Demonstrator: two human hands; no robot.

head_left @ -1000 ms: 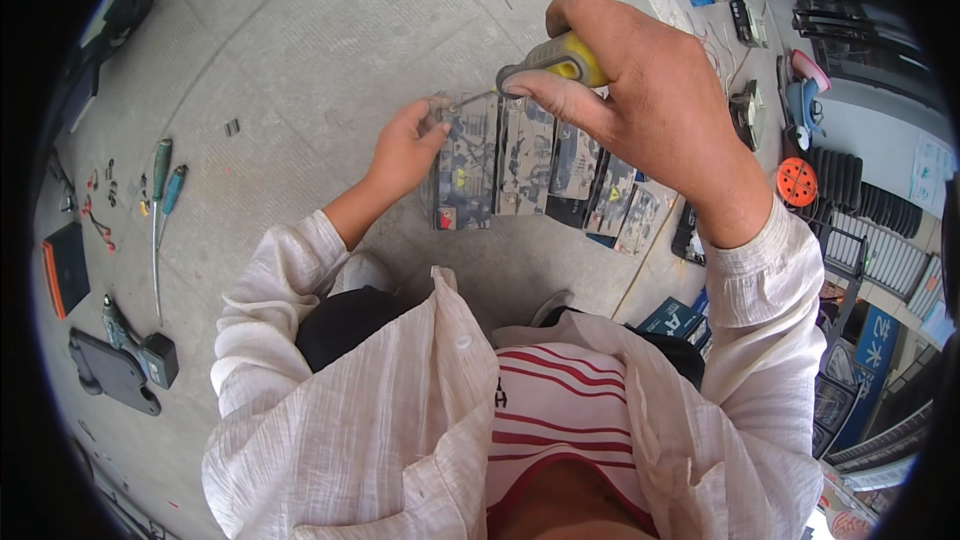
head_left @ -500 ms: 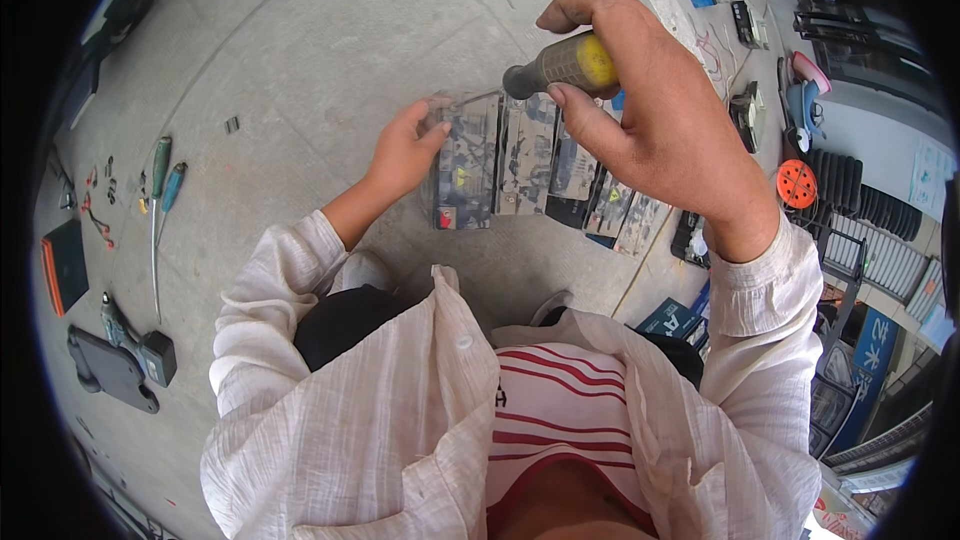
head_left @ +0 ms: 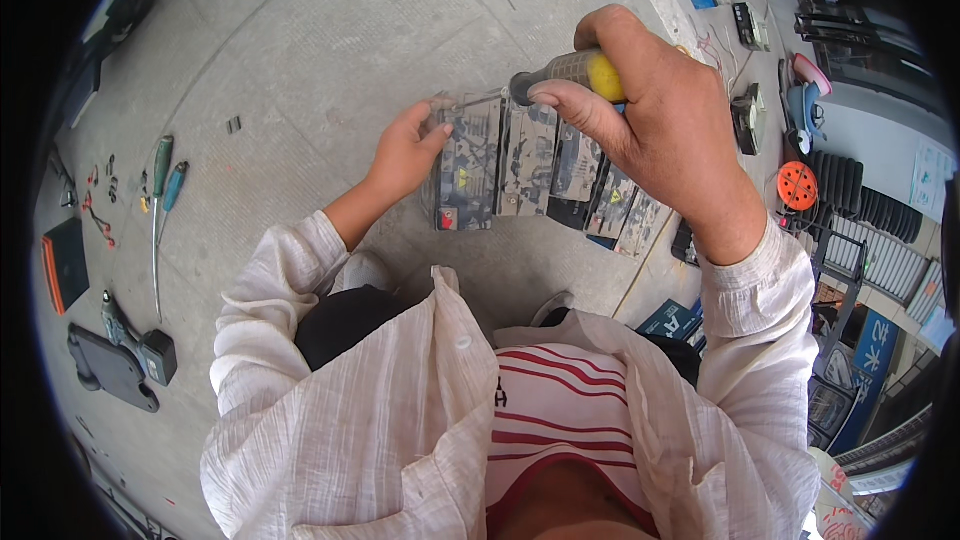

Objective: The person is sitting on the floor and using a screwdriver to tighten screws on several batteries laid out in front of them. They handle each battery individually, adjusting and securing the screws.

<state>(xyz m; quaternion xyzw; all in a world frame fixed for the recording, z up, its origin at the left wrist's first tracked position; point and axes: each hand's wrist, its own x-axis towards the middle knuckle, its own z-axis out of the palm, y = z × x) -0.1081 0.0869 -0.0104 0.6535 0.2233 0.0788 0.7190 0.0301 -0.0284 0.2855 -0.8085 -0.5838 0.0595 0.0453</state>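
Note:
My left hand [head_left: 398,152] grips the far left end of a dusty camouflage-patterned battery [head_left: 468,160], which has a red terminal cover at its near corner. My right hand [head_left: 672,125] is closed round the dark, yellow-ended handle of a screwdriver [head_left: 572,74], above the far end of the row. Its thin shaft points left toward the far end of the gripped battery; whether the tip touches anything cannot be made out. Right beside that battery stands a second camouflage battery [head_left: 525,165]. Several similar ones continue the row to the right, partly hidden under my right hand.
On the concrete floor at left lie a green-handled screwdriver [head_left: 160,175], a blue-handled one [head_left: 174,187], a cordless drill [head_left: 128,330], a black plastic case [head_left: 110,368] and an orange-edged black box [head_left: 65,265]. At right are more batteries [head_left: 748,118], an orange disc [head_left: 797,185] and shelving.
My right hand has shifted slightly nearer to me, its thumb now lying further along the screwdriver handle. The handle has moved a little right. My left hand stays on the battery.

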